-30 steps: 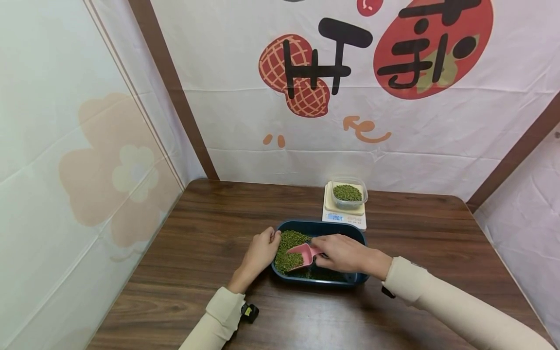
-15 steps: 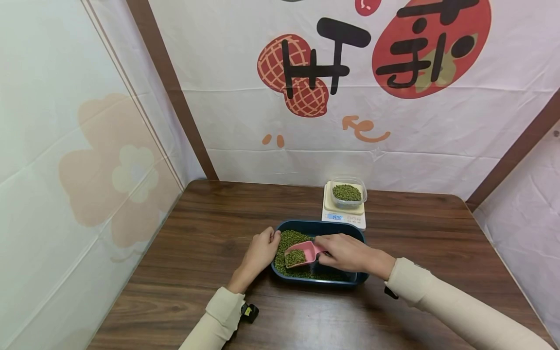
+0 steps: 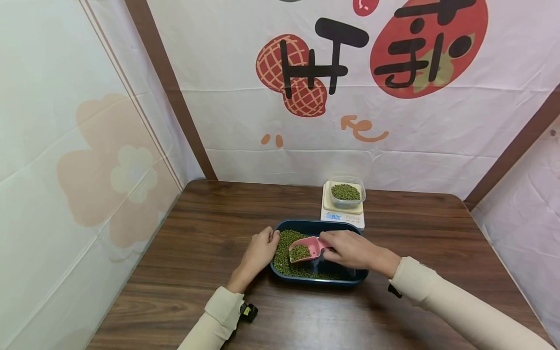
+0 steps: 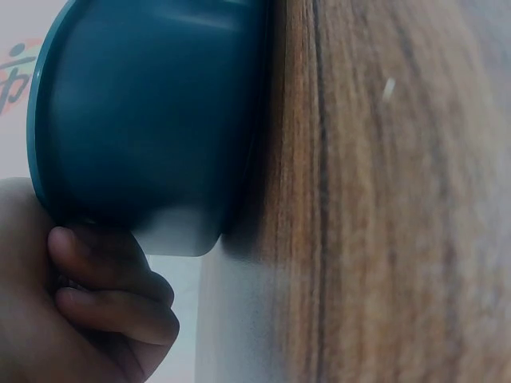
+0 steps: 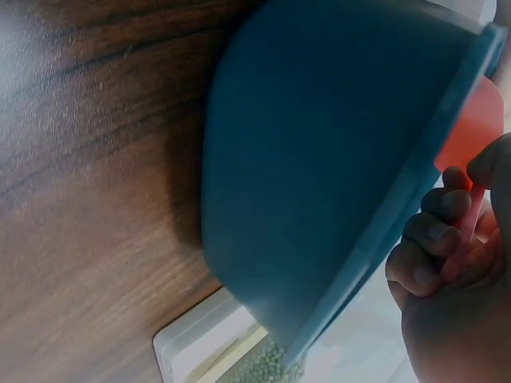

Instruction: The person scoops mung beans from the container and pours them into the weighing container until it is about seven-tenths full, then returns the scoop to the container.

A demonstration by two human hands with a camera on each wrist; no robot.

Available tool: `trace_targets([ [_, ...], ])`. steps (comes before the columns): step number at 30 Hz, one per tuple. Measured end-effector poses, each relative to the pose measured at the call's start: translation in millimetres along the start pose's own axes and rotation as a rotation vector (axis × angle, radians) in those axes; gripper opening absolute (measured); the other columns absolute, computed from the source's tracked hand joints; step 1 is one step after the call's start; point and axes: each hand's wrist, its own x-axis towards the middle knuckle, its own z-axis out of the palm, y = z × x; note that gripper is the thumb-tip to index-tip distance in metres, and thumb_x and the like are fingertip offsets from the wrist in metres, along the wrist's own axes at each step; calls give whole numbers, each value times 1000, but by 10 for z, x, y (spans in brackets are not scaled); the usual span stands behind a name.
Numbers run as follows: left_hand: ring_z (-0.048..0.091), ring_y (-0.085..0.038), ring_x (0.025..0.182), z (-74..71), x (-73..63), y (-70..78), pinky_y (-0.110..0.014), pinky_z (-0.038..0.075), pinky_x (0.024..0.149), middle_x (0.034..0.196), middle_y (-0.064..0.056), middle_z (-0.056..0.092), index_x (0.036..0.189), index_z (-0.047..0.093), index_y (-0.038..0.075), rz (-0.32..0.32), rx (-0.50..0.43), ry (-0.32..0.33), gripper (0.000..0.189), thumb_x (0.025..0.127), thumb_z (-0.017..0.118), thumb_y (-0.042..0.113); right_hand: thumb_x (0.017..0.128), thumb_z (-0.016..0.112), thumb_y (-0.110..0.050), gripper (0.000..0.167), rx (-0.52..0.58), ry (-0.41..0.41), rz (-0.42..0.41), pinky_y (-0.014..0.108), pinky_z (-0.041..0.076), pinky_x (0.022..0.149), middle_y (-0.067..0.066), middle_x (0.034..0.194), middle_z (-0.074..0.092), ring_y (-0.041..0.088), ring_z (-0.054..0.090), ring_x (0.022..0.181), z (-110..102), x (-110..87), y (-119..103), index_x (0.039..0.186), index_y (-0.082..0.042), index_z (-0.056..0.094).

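Note:
My right hand (image 3: 350, 249) grips the handle of a pink scoop (image 3: 313, 246), which is partly filled with green mung beans and held over a dark blue basin (image 3: 325, 226). Mung beans (image 3: 284, 248) are heaped toward the basin's left end and thin out to the right. At that left end my left hand (image 3: 259, 250) holds the rim, with its fingers curled in the left wrist view against the basin's outer wall (image 4: 144, 120). The right wrist view has several fingers wrapped around the scoop handle (image 5: 467, 239) just above the rim.
Behind the basin stands a white kitchen scale (image 3: 355, 219) with a lit display. A clear plastic container (image 3: 347, 203) of mung beans sits on it. Printed cloth (image 3: 280, 167) hangs along the table's back edge. The wooden table (image 3: 201, 233) extends to both sides.
The scoop has come up out of the bean heap with beans in it and shifted slightly right and back. My left hand stays at the basin's rim.

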Motion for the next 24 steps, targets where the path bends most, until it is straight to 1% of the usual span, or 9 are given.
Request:
trace_targets([
  [3,34,-13,50,-52,-41,132,-27,28,48,62,4,36,79,42,14,-42,-1,-17,40,114,47,32,102,61,-17,14,0,25,0,21,31,59,-10,78,42,0,34,62,-37,-9,17,92,-21,52],
  [6,33,-12,51,-67,-44,181,-25,28,50,63,4,35,79,41,14,-79,30,-34,38,114,47,28,101,62,-16,13,-17,56,-5,21,31,59,-11,78,43,0,36,62,-73,-20,35,93,-22,54],
  [8,33,-12,51,-66,-38,186,-26,29,50,63,4,34,79,41,14,-90,43,-38,38,114,47,28,101,63,-16,12,-27,69,-2,21,31,59,-12,78,43,0,36,62,-102,-25,46,94,-22,55],
  [15,35,-13,50,-83,-36,207,-27,30,50,62,3,36,79,41,15,-94,40,-38,38,114,49,29,100,63,-16,10,-44,87,10,22,32,60,-11,74,40,1,36,61,-225,-32,70,95,-21,57],
  [19,34,-13,51,-90,-42,220,-27,29,50,62,4,36,78,40,15,-91,43,-35,38,113,50,28,99,64,-16,4,-55,98,22,23,32,61,-11,75,40,2,36,62,-279,-43,97,98,-17,60],
  [24,33,-12,51,-87,-45,213,-26,29,51,62,4,34,78,39,15,-91,40,-38,38,112,50,27,99,64,-17,7,-63,112,39,23,30,61,-10,73,36,2,32,61,-309,-66,143,95,-17,58],
])
